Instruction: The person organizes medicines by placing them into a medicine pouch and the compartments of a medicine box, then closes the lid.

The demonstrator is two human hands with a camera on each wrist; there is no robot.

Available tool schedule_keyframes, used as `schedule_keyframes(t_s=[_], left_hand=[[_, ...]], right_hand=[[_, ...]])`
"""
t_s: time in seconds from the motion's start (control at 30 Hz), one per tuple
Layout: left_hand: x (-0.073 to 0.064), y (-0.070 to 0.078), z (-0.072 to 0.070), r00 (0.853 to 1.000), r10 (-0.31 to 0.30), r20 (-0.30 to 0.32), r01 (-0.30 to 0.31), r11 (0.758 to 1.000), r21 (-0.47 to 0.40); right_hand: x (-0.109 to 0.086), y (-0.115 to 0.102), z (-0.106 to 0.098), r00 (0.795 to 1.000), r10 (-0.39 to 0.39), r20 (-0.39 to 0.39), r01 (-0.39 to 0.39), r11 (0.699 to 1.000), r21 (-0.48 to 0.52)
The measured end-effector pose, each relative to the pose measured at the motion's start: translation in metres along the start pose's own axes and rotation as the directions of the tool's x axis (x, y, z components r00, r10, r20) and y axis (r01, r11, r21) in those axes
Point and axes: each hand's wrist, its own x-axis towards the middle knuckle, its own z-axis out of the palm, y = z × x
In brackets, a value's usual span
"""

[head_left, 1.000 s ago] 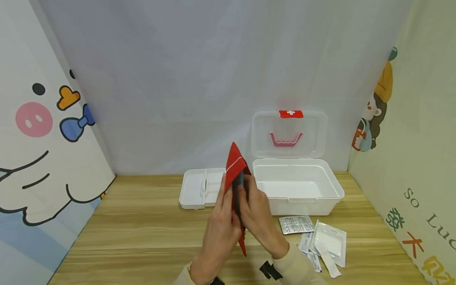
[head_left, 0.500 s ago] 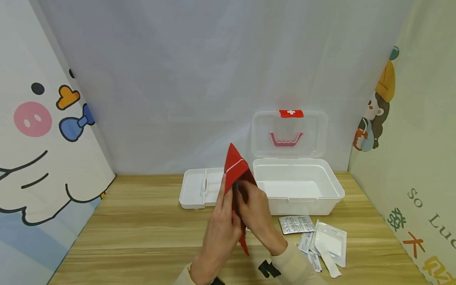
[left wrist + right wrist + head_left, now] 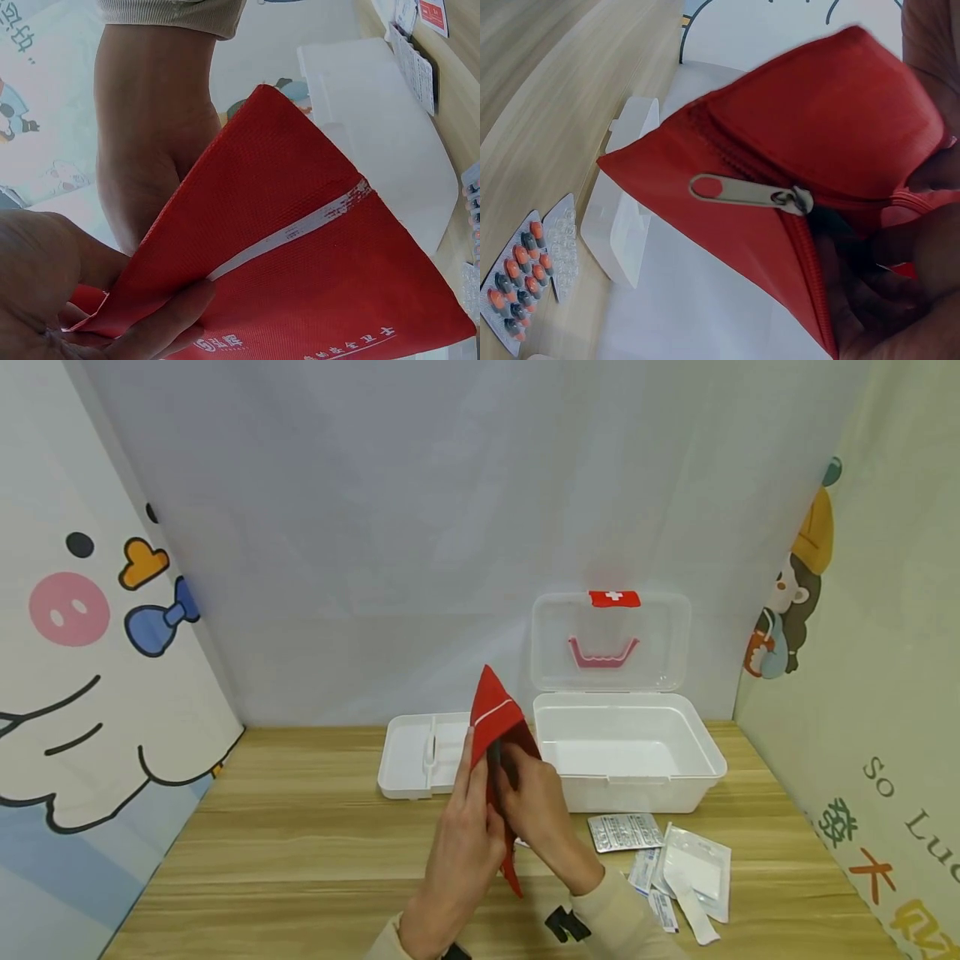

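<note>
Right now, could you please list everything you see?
Pouch: one, red, held centrally
Box: one, white, right of centre
Lid: one, clear, behind box
Handle: one, pink, on lid
Latch: one, red, on lid
Tray: one, white, left of box
Blister packs: three, silver, orange-and-dark, clear, on table
Sachets: two visible, whitish, front right
Packet: one, whitish, beside sachets
Strip: one, white, on packet
Table: one, brown, below
Backdrop: one, grey, behind
Panels: two, pale, either side
Sleeves: two, cream, front
Left hand: one, gripping pouch
Right hand: one, partly inside pouch

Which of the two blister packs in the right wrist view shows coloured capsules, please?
The leftmost blister pack: orange and dark capsules show in its bubbles, whereas the neighbouring clear blister pack shows only colourless bubbles.
</note>
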Motion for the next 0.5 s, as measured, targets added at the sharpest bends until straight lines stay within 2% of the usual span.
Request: schedule_keyframes(t_s=[0.27,0.5], left_hand=[[0.001,-0.001,-0.004,1.000,-0.015,-0.004,0.015,1.000,0.006],[0.002,-0.004,-0.006,0.999,-0.035,-0.001,0.035,0.999,0.013]], right_hand=[[-0.001,-0.003,-0.003,0.999,0.037,0.026,-0.038,0.999,0.015],[-0.002,-0.011,-0.009,1.000,0.009,0.030,-0.010,0.999,0.034]])
